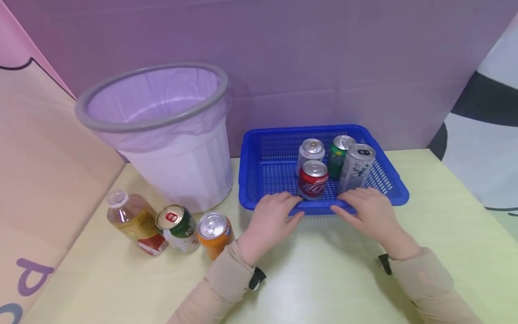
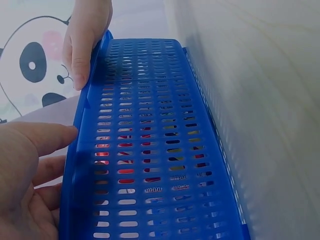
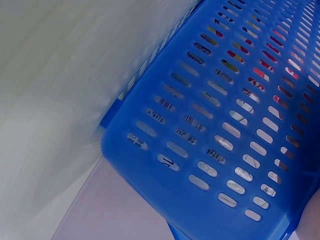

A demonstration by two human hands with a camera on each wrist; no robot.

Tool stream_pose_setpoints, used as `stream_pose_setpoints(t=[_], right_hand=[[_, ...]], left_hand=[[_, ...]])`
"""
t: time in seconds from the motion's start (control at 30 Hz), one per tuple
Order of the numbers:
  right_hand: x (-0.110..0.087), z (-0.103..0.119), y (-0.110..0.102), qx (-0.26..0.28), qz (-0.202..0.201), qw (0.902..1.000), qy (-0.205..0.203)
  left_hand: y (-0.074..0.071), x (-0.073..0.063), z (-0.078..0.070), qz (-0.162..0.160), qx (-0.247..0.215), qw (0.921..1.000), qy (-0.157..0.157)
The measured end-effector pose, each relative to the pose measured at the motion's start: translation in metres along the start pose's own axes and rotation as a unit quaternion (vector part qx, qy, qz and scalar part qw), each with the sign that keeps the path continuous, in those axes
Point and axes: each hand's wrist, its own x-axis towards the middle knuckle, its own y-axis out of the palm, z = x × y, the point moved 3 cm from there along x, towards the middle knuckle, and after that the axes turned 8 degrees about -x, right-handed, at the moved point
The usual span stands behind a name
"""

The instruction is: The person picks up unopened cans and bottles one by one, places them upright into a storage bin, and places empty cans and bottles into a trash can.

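I see left hand [image 1: 270, 219] and right hand [image 1: 370, 217], fingers half-curled, gripping the slotted plastic basket [image 1: 244, 173] by its rim [image 1: 317, 205]; cylindrical cans [image 1: 313, 183] stand inside.

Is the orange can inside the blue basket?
No, the orange can stands on the table outside the blue basket, beside the green-and-white can.

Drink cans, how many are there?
6. Four are in the blue basket: the white can, red can, green can and silver can. Two stand left of it on the table: the green-and-white can and orange can. More may hide in the bin.
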Motion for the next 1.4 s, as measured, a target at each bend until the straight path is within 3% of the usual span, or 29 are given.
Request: stream_pose_setpoints(t=[0.23, 0.67, 0.9, 1.07, 1.4], right_hand=[[-0.001, 0.000, 0.000, 0.001, -0.005, 1.0000, 0.003], [0.000, -0.002, 0.001, 0.005, -0.006, 1.0000, -0.003], [0.000, -0.001, 0.001, 0.009, -0.012, 0.9999, -0.007], [0.000, -0.001, 0.002, 0.007, -0.004, 1.0000, -0.003], [0.000, -0.001, 0.002, 0.008, -0.007, 0.9999, -0.003]], left_hand=[[-0.004, -0.003, 0.000, -0.014, -0.016, 0.9997, 0.012], [-0.043, -0.013, -0.004, -0.068, -0.090, 0.9936, 0.005], [-0.058, -0.022, 0.000, -0.052, -0.097, 0.9939, -0.001], [-0.067, -0.032, 0.010, -0.034, -0.087, 0.9955, 0.020], [-0.079, -0.054, 0.032, -0.025, -0.056, 0.9981, 0.008]])
